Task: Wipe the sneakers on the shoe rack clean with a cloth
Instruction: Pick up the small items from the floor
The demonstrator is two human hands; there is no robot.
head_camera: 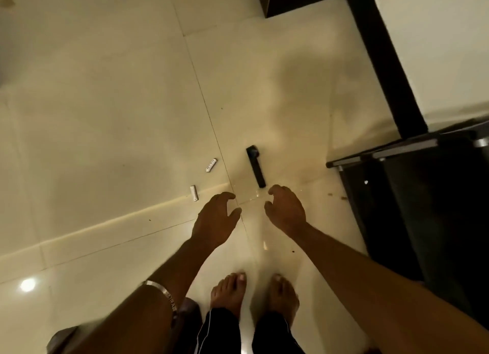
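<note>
Cream floor tiles (105,102) lie below; left hand (215,218) and right hand (287,208) hover side by side, fingers loosely curled, grasping nothing.

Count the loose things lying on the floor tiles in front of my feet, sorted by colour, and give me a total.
Silver: 2, a small silver piece and a second small silver piece, lying apart, left of the tile joint.
Black: 1, a black lever handle, just beyond the right hand.
Total: 3.
Both that hand and the left hand hold nothing.
</note>
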